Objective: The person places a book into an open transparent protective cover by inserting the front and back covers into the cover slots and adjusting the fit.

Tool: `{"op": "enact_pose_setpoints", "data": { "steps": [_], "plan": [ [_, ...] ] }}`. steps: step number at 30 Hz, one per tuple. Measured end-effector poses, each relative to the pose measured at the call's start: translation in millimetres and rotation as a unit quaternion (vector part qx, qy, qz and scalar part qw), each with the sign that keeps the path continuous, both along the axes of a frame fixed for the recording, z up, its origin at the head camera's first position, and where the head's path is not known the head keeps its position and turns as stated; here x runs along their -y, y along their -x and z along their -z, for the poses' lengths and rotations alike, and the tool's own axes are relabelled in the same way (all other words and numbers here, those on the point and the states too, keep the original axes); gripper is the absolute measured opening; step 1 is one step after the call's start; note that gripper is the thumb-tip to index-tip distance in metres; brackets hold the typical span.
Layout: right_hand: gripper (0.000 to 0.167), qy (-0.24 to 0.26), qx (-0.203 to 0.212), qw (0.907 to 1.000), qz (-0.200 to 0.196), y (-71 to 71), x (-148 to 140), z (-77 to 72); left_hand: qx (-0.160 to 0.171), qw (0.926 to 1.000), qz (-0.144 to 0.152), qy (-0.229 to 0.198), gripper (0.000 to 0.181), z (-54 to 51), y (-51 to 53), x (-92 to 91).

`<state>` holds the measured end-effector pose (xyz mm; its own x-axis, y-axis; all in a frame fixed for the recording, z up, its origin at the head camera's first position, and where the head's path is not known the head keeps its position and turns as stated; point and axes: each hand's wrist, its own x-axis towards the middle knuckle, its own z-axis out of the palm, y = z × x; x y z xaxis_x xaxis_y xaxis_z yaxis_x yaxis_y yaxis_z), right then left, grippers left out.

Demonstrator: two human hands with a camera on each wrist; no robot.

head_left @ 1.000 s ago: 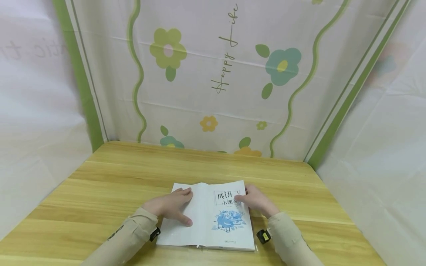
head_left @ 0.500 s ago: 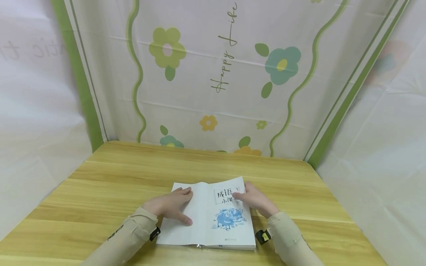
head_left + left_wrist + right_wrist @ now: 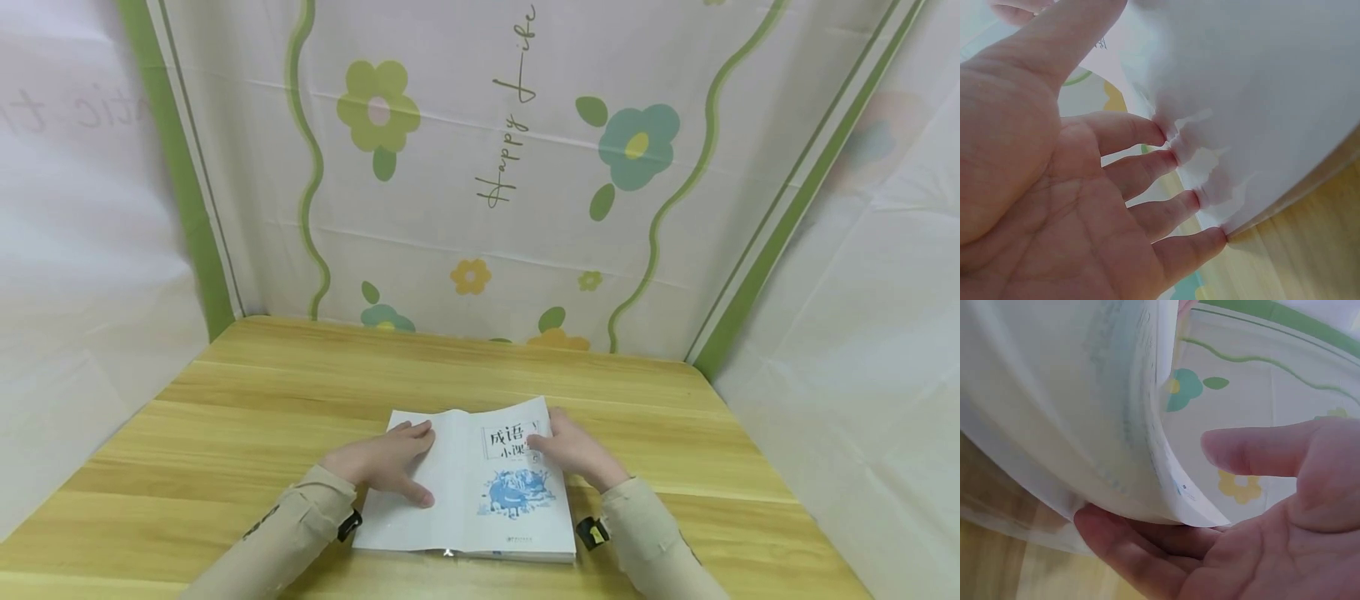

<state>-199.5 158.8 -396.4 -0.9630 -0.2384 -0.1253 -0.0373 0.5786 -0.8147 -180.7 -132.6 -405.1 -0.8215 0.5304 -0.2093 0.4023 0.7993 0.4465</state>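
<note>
An open book (image 3: 495, 533) with a clear plastic jacket lies on the table. Its right-hand title page bears dark Chinese characters and a blue drawing (image 3: 513, 493). Flat on the blank left side rests my left hand (image 3: 390, 468), fingers spread; the left wrist view shows its fingertips (image 3: 1190, 200) touching the white sheet. My right hand (image 3: 573, 450) is at the book's upper right edge, thumb over the title page. In the right wrist view its fingers (image 3: 1116, 544) curl under the bent pages (image 3: 1072, 425), while the thumb (image 3: 1247, 450) stands apart from the paper.
The wooden table (image 3: 262, 400) extends behind and to both sides of the book. A white curtain (image 3: 450, 192) with printed flowers hangs past its far edge, and white fabric walls stand left and right. Each wrist wears a black strap (image 3: 592, 533).
The upper right corner of the title page has risen a little with my right hand, mostly in the first half second. My left hand has stayed in place.
</note>
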Motion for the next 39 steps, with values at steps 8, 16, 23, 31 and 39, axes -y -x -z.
{"op": "enact_pose_setpoints", "data": {
  "steps": [8,16,23,31,39],
  "plan": [
    [0.039,-0.012,-0.017,0.9997,-0.011,-0.9,-1,-2.8,0.001,1.0000,0.004,0.000,0.098,-0.2,0.7,0.6],
    [0.032,0.005,0.024,0.9991,-0.034,-0.1,-9,-10.9,-0.007,0.9999,0.012,-0.005,0.096,-1.8,2.9,0.7],
    [0.042,0.080,0.019,0.9951,-0.054,0.6,-5,-16.9,0.002,1.0000,0.007,0.002,0.096,0.6,2.0,-0.3],
    [0.040,0.060,0.032,0.9937,-0.089,-9.2,1,-26.9,0.003,1.0000,0.004,0.008,0.097,1.0,1.7,-0.2],
    [0.046,-0.008,0.021,0.9946,-0.101,-19.8,4,-33.6,-0.002,0.9999,0.010,0.009,0.097,1.2,2.4,-0.7]
  ]
}}
